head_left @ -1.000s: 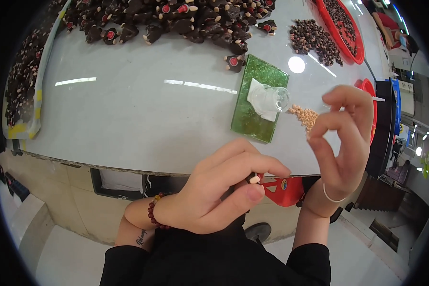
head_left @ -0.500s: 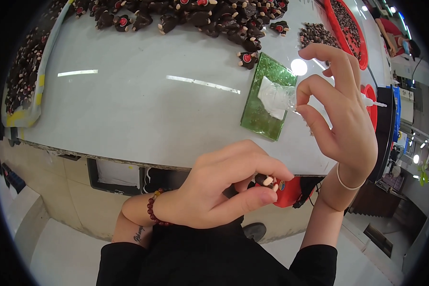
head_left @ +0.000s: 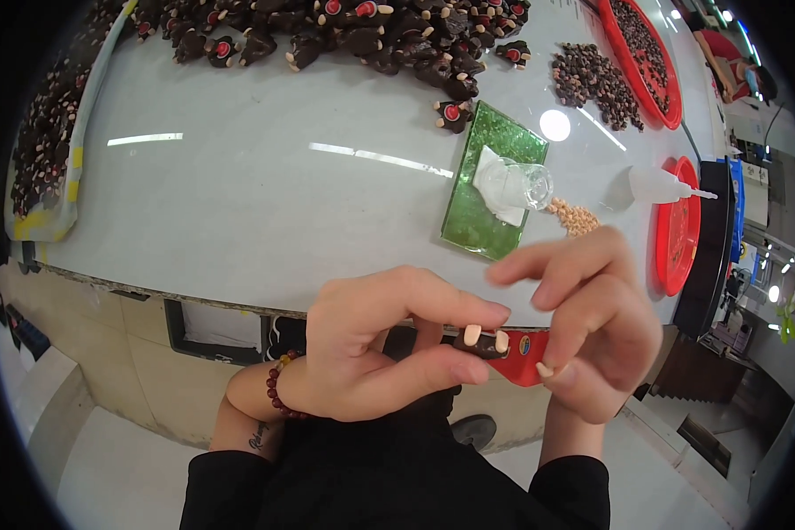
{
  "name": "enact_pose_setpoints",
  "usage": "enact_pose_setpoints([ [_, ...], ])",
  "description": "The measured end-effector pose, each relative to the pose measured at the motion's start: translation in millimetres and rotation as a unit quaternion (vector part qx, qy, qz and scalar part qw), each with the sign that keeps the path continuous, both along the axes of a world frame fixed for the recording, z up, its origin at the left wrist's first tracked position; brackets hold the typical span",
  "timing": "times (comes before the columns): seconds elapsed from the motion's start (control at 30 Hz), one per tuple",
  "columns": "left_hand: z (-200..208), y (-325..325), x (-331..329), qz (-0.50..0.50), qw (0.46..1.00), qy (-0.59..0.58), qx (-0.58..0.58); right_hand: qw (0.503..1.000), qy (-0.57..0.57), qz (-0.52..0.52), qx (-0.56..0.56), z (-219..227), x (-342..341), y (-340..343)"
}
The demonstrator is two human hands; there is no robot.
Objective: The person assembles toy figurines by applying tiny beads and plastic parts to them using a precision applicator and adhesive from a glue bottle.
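Observation:
Above my lap, in front of the table edge, my left hand (head_left: 389, 344) pinches a small dark brown figurine (head_left: 484, 346) between thumb and fingers. Two cream-coloured nubs show on the figurine's upper side. Close to its right, my right hand (head_left: 592, 322) holds a tiny cream piece (head_left: 546, 369) between thumb and index finger; the other fingers are curled and slightly blurred. Beyond my hands lies a green glittery slab (head_left: 477, 225) with a crumpled white tissue (head_left: 499, 190) and a small clear cup (head_left: 532, 187) on it. A little heap of cream pieces (head_left: 574, 217) lies beside the slab.
Many dark brown figurines (head_left: 380, 44), some with red ovals, are piled along the table's far side. Small brown bits (head_left: 596, 84) lie near a red tray (head_left: 671, 106). A white nozzle bottle (head_left: 658, 185) rests over another red tray (head_left: 680, 238). A filled tray (head_left: 53, 168) stands left.
My right hand has come down from beside the clear cup toward my left hand, a tiny cream piece now showing in its pinch. The figurine has turned, showing both nubs.

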State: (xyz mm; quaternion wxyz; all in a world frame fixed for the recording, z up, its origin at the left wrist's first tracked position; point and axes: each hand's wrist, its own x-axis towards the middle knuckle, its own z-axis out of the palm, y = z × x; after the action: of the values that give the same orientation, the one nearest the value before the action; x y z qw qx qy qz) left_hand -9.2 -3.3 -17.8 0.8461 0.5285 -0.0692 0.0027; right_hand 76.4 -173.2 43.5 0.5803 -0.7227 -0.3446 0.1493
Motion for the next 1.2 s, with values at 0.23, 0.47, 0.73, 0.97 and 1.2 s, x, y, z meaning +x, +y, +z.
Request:
enact_pose_setpoints([
  [0.23, -0.1, -7.5, 1.6, 0.011, 0.999, -0.026, 0.015, 0.993, 0.085, -0.071, 0.034, -11.3, -19.6, -7.5],
  [0.47, 1.5, -18.4, 3.7, 0.05, 0.997, -0.058, 0.026, 0.994, 0.073, -0.043, 0.072, -17.1, -17.2, -17.0],
  [0.73, 0.4, -26.1, 3.7, 0.105, 0.987, -0.102, 0.071, 0.995, 0.05, -0.06, 0.069, -18.3, -24.0, -16.8],
  [0.97, -1.1, -16.6, 10.6, 0.059, 0.991, -0.106, 0.062, 0.994, 0.05, -0.057, 0.075, -22.2, -18.5, -16.3],
  [1.2, -4.3, -14.7, 2.1, 0.008, 0.984, -0.008, -0.18, 0.948, -0.235, -0.207, -0.061, -5.4, 65.0, -43.1],
])
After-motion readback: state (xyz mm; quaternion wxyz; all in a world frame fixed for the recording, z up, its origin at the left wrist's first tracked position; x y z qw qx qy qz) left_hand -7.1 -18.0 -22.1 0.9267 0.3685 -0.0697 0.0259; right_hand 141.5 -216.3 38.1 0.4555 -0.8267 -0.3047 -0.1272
